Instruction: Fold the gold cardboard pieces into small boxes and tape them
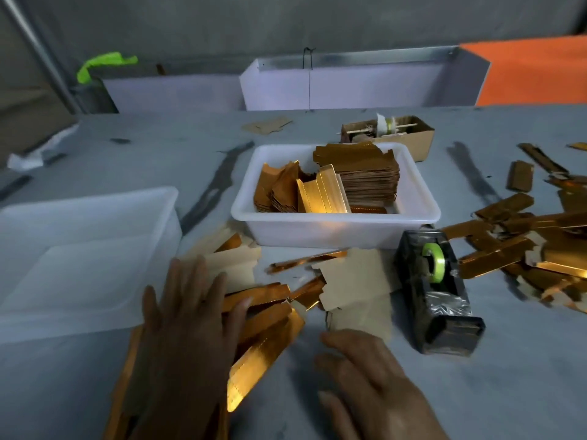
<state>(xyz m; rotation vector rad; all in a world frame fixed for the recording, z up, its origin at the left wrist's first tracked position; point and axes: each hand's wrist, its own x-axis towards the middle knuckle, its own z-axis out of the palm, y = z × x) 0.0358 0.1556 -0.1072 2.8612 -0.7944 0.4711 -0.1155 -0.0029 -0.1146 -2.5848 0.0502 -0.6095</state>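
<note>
Left grip: the left hand (187,315) lies flat, fingers straight and spread, pressing down on a loose pile of gold cardboard pieces (270,325); nothing is clasped.
Right grip: the right hand (371,376) hovers low over the surface (508,392), fingers relaxed and extended, holding nothing; its fingertips are near a flat piece lying plain side up (355,281).
Pile under left hand: gold pieces overlap at varied angles, some shiny side up, some showing the tan back; the pile runs toward the lower edge of the view.
Tape dispenser: a dark tape dispenser (438,290) with a green roll stands just right of the plain-side piece.
Supply tray: a white tray (336,227) beyond the hands holds stacked gold blanks (365,176).
Left bin: a translucent bin (79,258) stands beside the left hand.
Right heap: more gold pieces (524,246) lie scattered at the right of the surface.
Far box: a brown cardboard box (409,138) stands behind the tray.
</note>
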